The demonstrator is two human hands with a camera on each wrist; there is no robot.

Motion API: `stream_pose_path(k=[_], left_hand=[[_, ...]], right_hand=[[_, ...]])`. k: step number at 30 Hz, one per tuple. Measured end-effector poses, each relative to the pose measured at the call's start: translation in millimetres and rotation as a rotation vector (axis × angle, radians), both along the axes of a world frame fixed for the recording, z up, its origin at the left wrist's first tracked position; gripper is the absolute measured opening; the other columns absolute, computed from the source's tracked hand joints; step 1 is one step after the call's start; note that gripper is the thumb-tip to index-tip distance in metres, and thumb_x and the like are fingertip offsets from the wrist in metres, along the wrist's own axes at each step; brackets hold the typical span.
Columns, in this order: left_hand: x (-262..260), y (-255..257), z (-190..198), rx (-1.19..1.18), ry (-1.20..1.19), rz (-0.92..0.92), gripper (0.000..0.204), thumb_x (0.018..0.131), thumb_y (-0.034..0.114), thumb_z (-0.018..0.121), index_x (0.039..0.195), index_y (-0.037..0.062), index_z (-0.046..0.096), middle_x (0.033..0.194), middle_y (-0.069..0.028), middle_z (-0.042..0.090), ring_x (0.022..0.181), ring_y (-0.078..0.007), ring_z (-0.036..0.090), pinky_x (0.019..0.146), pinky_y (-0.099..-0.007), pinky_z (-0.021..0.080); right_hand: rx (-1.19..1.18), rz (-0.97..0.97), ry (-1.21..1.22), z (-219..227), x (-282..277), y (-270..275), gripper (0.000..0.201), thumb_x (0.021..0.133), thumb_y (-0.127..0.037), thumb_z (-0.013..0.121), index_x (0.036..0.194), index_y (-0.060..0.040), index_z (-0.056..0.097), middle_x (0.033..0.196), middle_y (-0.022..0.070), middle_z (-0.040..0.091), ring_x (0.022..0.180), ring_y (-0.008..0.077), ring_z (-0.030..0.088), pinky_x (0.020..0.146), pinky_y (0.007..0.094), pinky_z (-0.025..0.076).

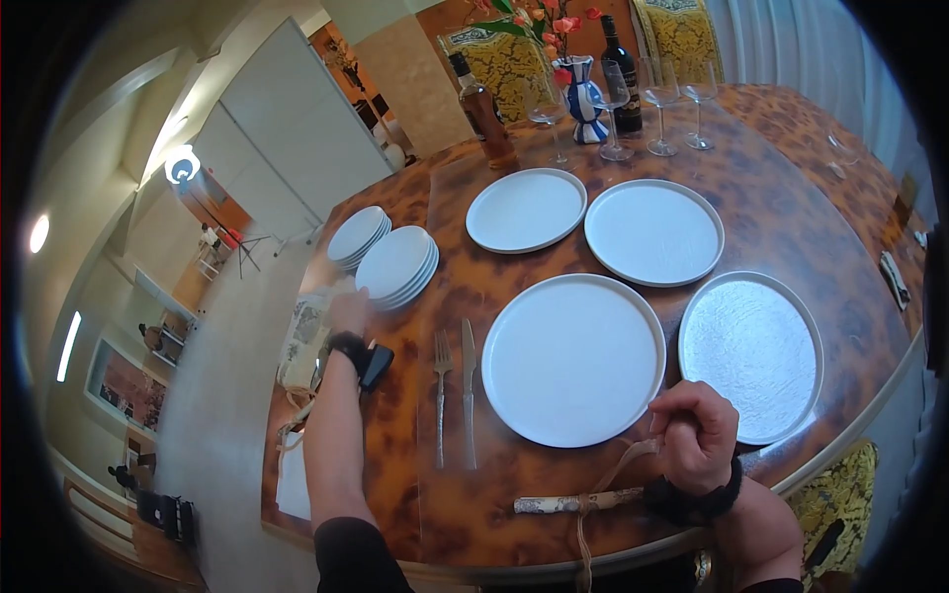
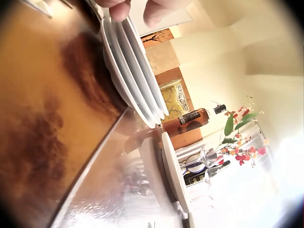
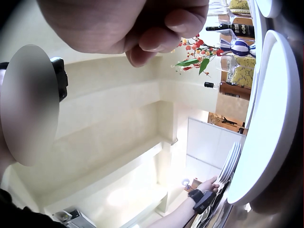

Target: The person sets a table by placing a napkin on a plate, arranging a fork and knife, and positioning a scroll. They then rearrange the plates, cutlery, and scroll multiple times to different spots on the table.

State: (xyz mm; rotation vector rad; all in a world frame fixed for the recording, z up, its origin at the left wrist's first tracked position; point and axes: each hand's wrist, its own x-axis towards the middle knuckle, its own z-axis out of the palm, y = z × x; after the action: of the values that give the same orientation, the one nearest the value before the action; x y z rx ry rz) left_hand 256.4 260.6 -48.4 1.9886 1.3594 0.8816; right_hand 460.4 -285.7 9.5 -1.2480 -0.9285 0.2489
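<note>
In the head view my left hand (image 1: 346,311) reaches the near rim of a stack of small white plates (image 1: 395,265). The left wrist view puts its fingertips (image 2: 119,11) right at the rim of these stacked plates (image 2: 130,71), spread apart. Behind is a second stack of small plates (image 1: 358,235). Loosely curled, my right hand (image 1: 697,435) is raised beside the near rim of a large white plate (image 1: 573,361). Below it lies a rolled patterned napkin (image 1: 549,504) with a beige ribbon (image 1: 583,514) round it. In the right wrist view, nothing shows between the curled fingers (image 3: 183,21).
A fork (image 1: 442,395) and a knife (image 1: 468,395) lie left of the large plate. Beyond are more large plates (image 1: 526,210), wine glasses (image 1: 660,94), two bottles (image 1: 482,114) and a flower vase (image 1: 585,104). Patterned cloth (image 1: 304,336) lies by my left forearm.
</note>
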Motion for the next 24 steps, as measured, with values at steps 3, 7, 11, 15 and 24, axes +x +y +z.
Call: stream_pose_path(k=[3,7,11,15,24], left_hand=[[3,-103,46,-0.066,-0.329,-0.037,0.027,0.083,0.024,0.059,0.099,0.0038,0.051,0.058,-0.0002,0.049,0.038,-0.0058,0.04,0.033,-0.0181,0.027],[-16,-231,71,-0.223,-0.44,-0.219,0.019,0.085,0.013,0.052,0.098,0.0001,0.049,0.06,0.0012,0.047,0.044,-0.0035,0.04,0.039,-0.0161,0.031],[-43,-304,57,-0.354,-0.361,-0.36,0.017,0.085,0.009,0.053,0.099,0.0,0.05,0.062,0.0012,0.049,0.046,-0.0026,0.042,0.039,-0.0157,0.032],[-58,-321,34,-0.43,-0.417,-0.449,0.01,0.086,0.009,0.052,0.091,0.0005,0.054,0.063,0.0005,0.051,0.047,-0.0027,0.043,0.04,-0.0157,0.033],[-57,-315,29,-0.422,-0.593,-0.46,0.01,0.086,0.008,0.05,0.092,0.0014,0.054,0.065,-0.0009,0.052,0.051,-0.0037,0.044,0.045,-0.0173,0.035]], right_hand=[[0.043,-0.01,0.003,1,-1,0,0.029,0.07,0.011,0.034,0.083,0.0005,0.058,0.064,0.006,0.055,0.057,0.0099,0.053,0.054,0.02,0.044],[0.09,-0.083,0.0,1,4,1,0.03,0.071,0.011,0.033,0.088,0.0005,0.056,0.066,0.0034,0.054,0.054,0.0074,0.049,0.05,0.019,0.04],[0.233,-0.195,-0.018,14,14,-10,0.031,0.071,0.007,0.034,0.095,0.002,0.054,0.077,0.0043,0.054,0.064,0.0065,0.048,0.056,0.0183,0.04],[0.039,-0.469,-0.28,17,63,-66,0.04,0.071,0.006,0.038,0.108,0.0021,0.05,0.098,0.0089,0.053,0.083,0.0131,0.05,0.073,0.0234,0.042],[-0.651,-0.617,0.152,-52,151,-181,0.038,0.083,-0.012,0.047,0.119,0.0012,0.043,0.082,0.0068,0.054,0.069,0.0115,0.053,0.058,0.022,0.043]])
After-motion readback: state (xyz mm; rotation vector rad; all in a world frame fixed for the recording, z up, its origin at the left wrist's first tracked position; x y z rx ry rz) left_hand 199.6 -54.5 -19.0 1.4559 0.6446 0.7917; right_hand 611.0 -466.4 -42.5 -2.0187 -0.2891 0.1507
